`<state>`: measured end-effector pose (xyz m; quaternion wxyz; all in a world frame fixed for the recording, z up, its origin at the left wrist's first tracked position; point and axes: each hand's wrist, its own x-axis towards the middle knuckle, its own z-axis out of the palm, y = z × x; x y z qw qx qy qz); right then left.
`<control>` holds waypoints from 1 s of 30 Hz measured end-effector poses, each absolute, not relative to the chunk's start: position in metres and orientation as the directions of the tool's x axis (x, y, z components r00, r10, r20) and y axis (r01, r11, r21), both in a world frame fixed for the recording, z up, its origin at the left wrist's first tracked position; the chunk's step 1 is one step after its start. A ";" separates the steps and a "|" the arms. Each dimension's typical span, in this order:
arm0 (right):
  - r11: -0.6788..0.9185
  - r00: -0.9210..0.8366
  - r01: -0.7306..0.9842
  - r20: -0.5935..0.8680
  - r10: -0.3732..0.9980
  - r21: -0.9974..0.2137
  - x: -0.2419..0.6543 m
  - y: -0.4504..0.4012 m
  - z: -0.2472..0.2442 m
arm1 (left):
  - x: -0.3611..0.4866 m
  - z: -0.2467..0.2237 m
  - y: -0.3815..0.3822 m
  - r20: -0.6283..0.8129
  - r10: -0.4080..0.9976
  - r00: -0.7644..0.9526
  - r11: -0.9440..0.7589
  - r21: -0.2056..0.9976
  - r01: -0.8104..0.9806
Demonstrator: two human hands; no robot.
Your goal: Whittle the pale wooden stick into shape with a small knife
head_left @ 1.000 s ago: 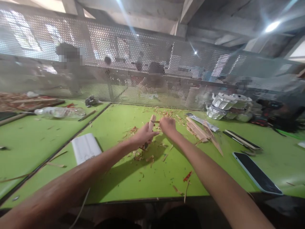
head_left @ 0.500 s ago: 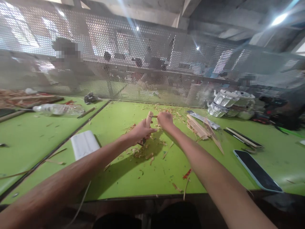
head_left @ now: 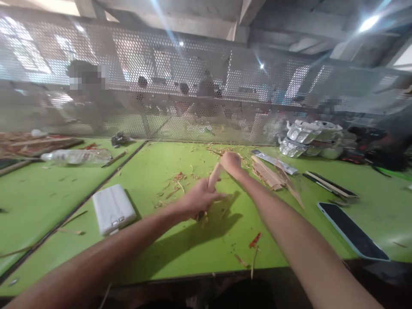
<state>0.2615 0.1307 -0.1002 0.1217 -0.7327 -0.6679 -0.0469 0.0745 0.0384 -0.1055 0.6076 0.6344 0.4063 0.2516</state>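
My left hand (head_left: 202,198) is wrapped round a pale wooden piece (head_left: 214,177), which tilts up and to the right with its upper end by my other hand. One left finger or thumb sticks out to the right. My right hand (head_left: 231,161) is closed on a slim knife (head_left: 215,152); its thin dark blade points left, just above the wood's tip. Whether the blade touches the wood I cannot tell. A dark object, partly hidden, shows beneath my left hand. Wood shavings (head_left: 180,177) lie scattered on the green table (head_left: 180,253) around both hands.
On the left are a white power bank (head_left: 114,209) and a plastic bottle (head_left: 77,157). To the right lie wood strips (head_left: 267,171), a metal ruler (head_left: 273,162) and a phone (head_left: 353,231). Foil-like silver containers (head_left: 296,139) stand before the perforated screen (head_left: 199,122); people are behind it.
My left hand has moved right and nearer to me with the wood. The knife and right hand have shifted slightly right. Fewer shavings lie beneath my hands.
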 end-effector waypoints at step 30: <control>-0.155 0.278 0.854 0.183 0.943 -0.496 0.304 0.157 -0.099 | 0.068 -0.132 0.078 -0.066 0.915 0.398 0.126 0.984 -0.128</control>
